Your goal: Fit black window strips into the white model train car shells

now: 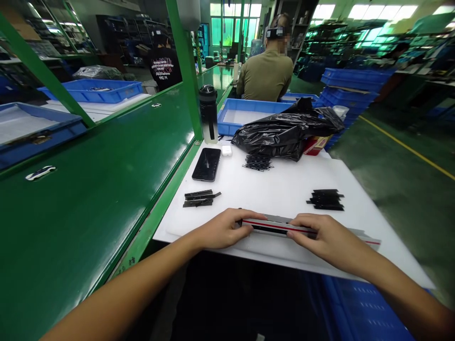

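Left hand [222,228] and right hand [329,242], fingers closed on the ends of a red-striped strip [277,226] for steadiness; black pieces [325,200] just beyond it.

Room is a factory workshop with a green-painted floor [401,189] crossed at right by a thin yellow painted line [408,150], lit by white rectangular ceiling light panels [380,12] and tall green-tinted windows [234,28] at the far end. A long, glossy green tabletop [88,199] runs along the left side, with slanted green metal uprights [185,66] rising from it. Dark metal shelving racks [135,35] stand before a pale rear wall [83,19], more dark racks [330,42] line the right side, and a stack of blue plastic crates [350,90] stands nearer at right.
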Motion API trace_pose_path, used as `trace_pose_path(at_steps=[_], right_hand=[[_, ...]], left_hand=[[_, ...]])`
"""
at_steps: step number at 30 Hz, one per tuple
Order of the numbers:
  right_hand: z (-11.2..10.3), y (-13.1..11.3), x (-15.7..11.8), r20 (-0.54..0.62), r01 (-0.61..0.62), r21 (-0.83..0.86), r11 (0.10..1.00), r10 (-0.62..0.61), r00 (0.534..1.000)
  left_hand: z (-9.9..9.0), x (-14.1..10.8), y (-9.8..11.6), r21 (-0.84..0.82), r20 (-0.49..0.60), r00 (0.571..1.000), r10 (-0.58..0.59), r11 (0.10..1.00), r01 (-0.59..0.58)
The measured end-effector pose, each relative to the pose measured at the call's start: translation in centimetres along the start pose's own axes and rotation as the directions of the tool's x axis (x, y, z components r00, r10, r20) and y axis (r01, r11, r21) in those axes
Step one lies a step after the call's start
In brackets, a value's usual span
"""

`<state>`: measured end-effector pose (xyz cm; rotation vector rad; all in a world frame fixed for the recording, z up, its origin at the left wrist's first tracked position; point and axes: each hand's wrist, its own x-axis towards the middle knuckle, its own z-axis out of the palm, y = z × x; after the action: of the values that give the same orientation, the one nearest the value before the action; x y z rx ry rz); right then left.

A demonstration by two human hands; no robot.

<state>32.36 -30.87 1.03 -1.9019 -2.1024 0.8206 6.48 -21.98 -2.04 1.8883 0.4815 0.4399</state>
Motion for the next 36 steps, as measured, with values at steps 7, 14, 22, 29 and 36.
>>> trace_pose_path(at_steps=[7,14,22,29,36], right_hand=[[0.0,0.1,0.1,-0.024,0.002,-0.005,1.000,-0.002,1.000],[-0.4,-0.2,0.5,0.004,-0.008,-0.012,1.000,0.008,1.000],[0.1,-0.2,0.6,-0.040,0.031,-0.038,0.999,-0.033,0.999],[0.7,1.3,0.8,-0.190,0.168,-0.103,0.980,-0.186,0.964],[2.3,1.7,1.1,-0.360,0.389,-0.397,0.831,-0.531,0.767]], left_hand=[[0.3,0.0,-0.6,-0.098,-0.022,0.998,-0.062,0.993,0.059],[0.0,0.1,-1.1,-0.125,-0.008,0.993,-0.115,0.986,0.113],[-0.1,0.0,-1.2,-0.124,-0.006,0.996,-0.083,0.989,0.082],[0.4,0.6,-1.4,-0.182,-0.138,0.977,-0.164,0.974,0.138],[0.6,1.2,-1.6,-0.397,-0.186,0.943,-0.275,0.899,0.184]])
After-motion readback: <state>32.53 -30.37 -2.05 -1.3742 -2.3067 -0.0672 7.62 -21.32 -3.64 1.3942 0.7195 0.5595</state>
